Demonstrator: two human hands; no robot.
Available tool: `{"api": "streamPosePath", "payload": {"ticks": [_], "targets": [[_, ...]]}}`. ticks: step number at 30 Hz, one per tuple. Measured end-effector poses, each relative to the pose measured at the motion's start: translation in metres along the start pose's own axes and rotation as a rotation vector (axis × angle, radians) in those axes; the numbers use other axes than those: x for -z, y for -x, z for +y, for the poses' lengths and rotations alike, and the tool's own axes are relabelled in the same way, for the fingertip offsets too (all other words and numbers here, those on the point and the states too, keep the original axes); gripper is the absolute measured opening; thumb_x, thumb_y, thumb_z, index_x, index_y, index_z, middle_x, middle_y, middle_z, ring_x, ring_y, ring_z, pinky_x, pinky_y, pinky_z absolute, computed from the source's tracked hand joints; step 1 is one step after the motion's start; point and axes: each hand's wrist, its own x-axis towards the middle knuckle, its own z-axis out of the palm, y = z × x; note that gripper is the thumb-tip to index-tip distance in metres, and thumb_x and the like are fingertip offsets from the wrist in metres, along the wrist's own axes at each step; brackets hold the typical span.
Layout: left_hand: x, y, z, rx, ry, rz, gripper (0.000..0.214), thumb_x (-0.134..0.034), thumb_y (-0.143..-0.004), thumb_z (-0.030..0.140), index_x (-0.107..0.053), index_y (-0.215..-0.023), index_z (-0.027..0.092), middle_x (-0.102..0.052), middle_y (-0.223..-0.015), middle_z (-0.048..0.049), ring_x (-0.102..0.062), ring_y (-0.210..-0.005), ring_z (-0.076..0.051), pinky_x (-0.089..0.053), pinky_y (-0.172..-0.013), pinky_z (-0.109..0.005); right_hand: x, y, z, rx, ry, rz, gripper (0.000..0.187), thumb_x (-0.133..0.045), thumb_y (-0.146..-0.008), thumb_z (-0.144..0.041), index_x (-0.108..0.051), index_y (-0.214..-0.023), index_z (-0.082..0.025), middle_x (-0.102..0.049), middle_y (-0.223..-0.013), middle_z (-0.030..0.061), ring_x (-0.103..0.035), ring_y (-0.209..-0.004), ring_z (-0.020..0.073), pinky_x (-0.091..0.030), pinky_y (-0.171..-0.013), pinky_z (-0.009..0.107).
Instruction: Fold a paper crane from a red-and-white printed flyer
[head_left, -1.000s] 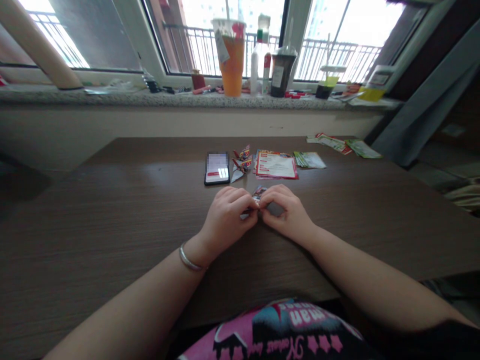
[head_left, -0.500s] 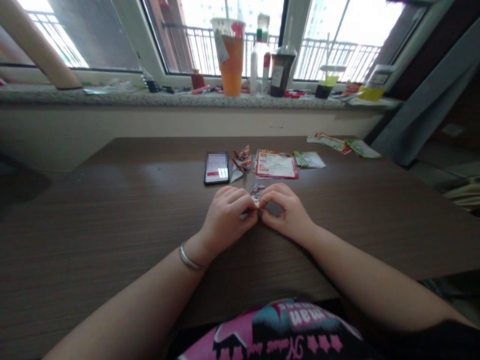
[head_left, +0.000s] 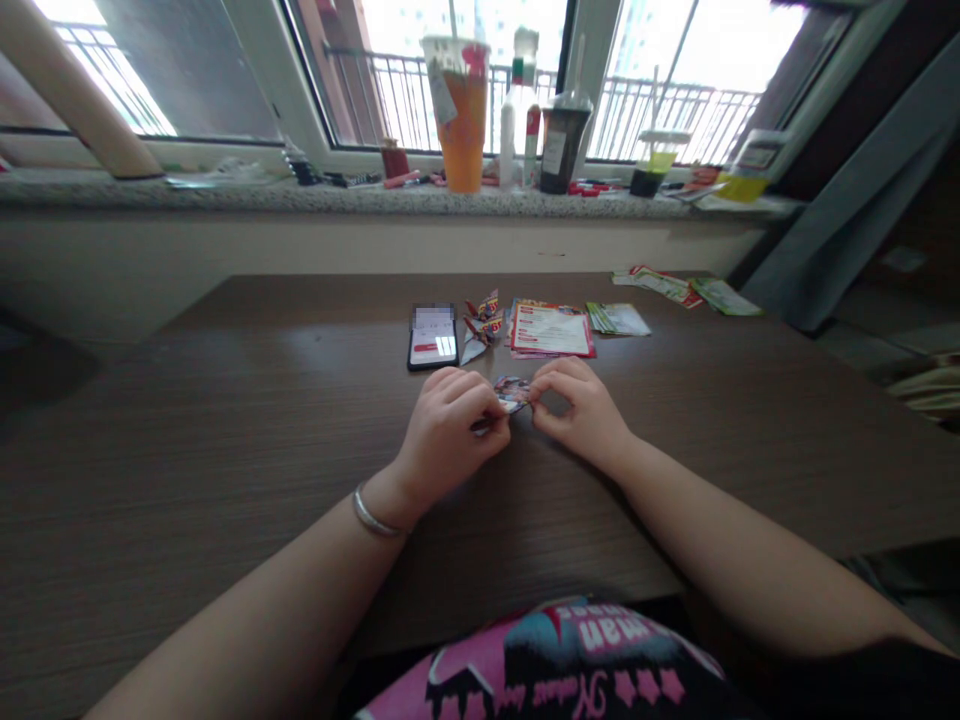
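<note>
"Near the middle of a dark wood-grain worktop (head_left: 225, 430), two bare hands face each other over a small printed piece (head_left: 512, 388)."

"How is it held?"

"The left hand (head_left: 457, 425), with a silver bangle (head_left: 373, 512) at its wrist, pinches the left end between thumb and forefinger. The right hand (head_left: 577, 410) curls into a ring, its thumb and finger tips seeming to pinch the right edge."

"Which way does the piece lie, and which hand is nearer?"

"It lies between them, just right of the left hand's fingertips and left of the right's. Its visible length runs roughly side to side, bridging the hands. Neither is clearly nearer; both touch it, though the left hides more. Whether it is card or wrapper is too small to tell."

"What lies around it?"

"Just beyond the left hand is a smartphone (head_left: 433, 342) with a lit screen. Right of that, crumpled wrappers (head_left: 486, 328), then red-bordered cards (head_left: 553, 330) in a stack, and green-edged cards (head_left: 619, 319) just beside them. All lie on the far side of the hands."
</note>
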Motion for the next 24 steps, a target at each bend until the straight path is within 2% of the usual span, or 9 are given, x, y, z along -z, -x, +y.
{"api": "streamPosePath", "payload": {"ticks": [4, 10, 15, 18, 24], "targets": [[0.003, 0.000, 0.000, -0.016, -0.009, -0.031, 0.014, -0.060, -0.074, 0.011, -0.051, -0.068, 0.019, -0.057, -0.070, 0.0011, -0.051, -0.069, -0.014, -0.043, -0.073, -0.030, 0.002, -0.001, 0.004, -0.054, -0.023, 0.062, 0.015, -0.058, -0.070, -0.007, -0.056, -0.074, -0.021, -0.062, -0.081, 0.0025, -0.058, -0.084, 0.0192, -0.048, -0.081, 0.035], [0.001, 0.002, 0.000, -0.014, 0.018, -0.077, 0.010, -0.058, -0.078, 0.013, -0.054, -0.072, 0.019, -0.059, -0.074, -0.0002, -0.052, -0.073, -0.015, -0.044, -0.072, -0.030, 0.005, 0.000, -0.007, 0.054, -0.056, -0.011, 0.013, -0.061, -0.075, -0.013, -0.061, -0.083, -0.022, -0.064, -0.088, 0.0034, -0.058, -0.089, 0.0191, -0.048, -0.082, 0.035], [0.001, 0.001, 0.000, -0.001, 0.015, -0.110, 0.003, -0.059, -0.084, 0.019, -0.058, -0.081, 0.019, -0.063, -0.081, -0.0020, -0.055, -0.077, -0.016, -0.044, -0.076, -0.032, 0.005, -0.001, -0.010, 0.085, 0.007, -0.012, 0.012, -0.060, -0.076, -0.012, -0.061, -0.080, -0.023, -0.064, -0.085, 0.0022, -0.059, -0.086, 0.0185, -0.047, -0.080, 0.034], [0.002, 0.000, 0.001, -0.027, -0.035, -0.160, 0.010, -0.058, -0.087, 0.023, -0.057, -0.078, 0.019, -0.063, -0.079, -0.0019, -0.054, -0.076, -0.016, -0.043, -0.075, -0.032, 0.005, -0.002, -0.012, 0.116, 0.018, -0.019, 0.011, -0.059, -0.076, -0.012, -0.060, -0.078, -0.023, -0.064, -0.083, 0.0023, -0.058, -0.085, 0.0181, -0.047, -0.079, 0.034], [0.003, 0.000, 0.003, -0.032, -0.098, -0.152, 0.014, -0.056, -0.088, 0.023, -0.056, -0.074, 0.019, -0.062, -0.076, -0.0019, -0.053, -0.074, -0.017, -0.043, -0.077, -0.033, 0.005, -0.004, -0.012, 0.102, 0.029, -0.010, 0.010, -0.060, -0.076, -0.013, -0.060, -0.078, -0.023, -0.064, -0.085, 0.0025, -0.059, -0.087, 0.0184, -0.048, -0.081, 0.034]]}}
